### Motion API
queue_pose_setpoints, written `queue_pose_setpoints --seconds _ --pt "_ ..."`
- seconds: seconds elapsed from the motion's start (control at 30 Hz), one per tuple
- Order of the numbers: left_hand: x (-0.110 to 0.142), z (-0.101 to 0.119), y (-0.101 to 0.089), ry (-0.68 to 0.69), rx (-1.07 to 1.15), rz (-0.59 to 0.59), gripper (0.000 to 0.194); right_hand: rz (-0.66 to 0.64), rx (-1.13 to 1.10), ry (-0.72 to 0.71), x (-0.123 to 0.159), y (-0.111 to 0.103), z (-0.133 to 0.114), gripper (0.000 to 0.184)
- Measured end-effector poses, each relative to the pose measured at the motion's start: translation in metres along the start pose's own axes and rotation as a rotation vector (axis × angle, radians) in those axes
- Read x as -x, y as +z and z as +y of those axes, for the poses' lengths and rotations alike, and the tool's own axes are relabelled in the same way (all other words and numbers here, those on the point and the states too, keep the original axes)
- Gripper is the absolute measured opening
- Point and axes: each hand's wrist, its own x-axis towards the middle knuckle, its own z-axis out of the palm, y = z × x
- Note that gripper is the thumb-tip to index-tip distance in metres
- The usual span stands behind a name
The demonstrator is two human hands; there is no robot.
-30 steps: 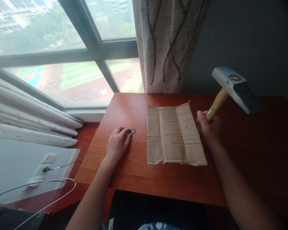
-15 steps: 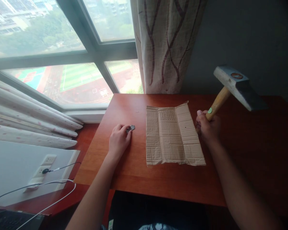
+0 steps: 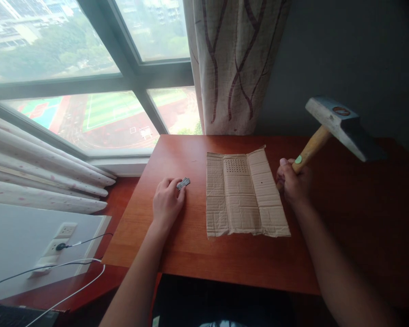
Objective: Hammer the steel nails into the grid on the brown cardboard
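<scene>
Head view: closest in, near edge of the tabletop across the bottom, crossed at either side by forearms. Off the left side, white cable and wall sockets. Farther up on the left, left hand down at the wood, fingers curled. Pinches a small striped bundle between thumb and index finger; partly hidden. Left edge of the tabletop slanting past, well apart from the bundle. In the middle, creased cardboard, grid of dark dots near its far end, single dot on the right panel. Strip of wood for sideways movement between bundle and cardboard, another before the near edge. Just beside the cardboard's right edge, right hand. Wraps fully round the wooden handle of a hammer, head up and tilted rightward; contact with cardboard impossible to tell. Shadowed wood farther right. Beyond the far edge, patterned curtain, window and dark wall.
</scene>
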Motion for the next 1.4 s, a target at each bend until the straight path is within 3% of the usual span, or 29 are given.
queue_pose_setpoints --seconds 0.1,0.27,0.87,1.13,1.4 --pt "0.003 0.006 -0.005 -0.008 -0.113 -0.020 0.017 -0.039 -0.032 -0.019 0.000 -0.001 0.003 0.056" --pt "0.002 0.013 -0.011 -0.009 -0.233 -0.083 0.022 -0.079 -0.110 -0.043 -0.003 -0.003 0.006 0.056" --pt "-0.003 0.017 -0.011 0.025 -0.302 -0.171 0.027 -0.056 -0.149 -0.034 -0.007 -0.001 0.004 0.053" --pt "-0.010 0.021 -0.019 0.072 -0.375 -0.311 0.028 -0.049 -0.170 -0.015 -0.007 -0.001 0.006 0.054" --pt "-0.010 0.024 -0.014 0.023 -0.421 -0.273 0.029 -0.039 -0.160 -0.019 -0.006 0.001 0.005 0.053"
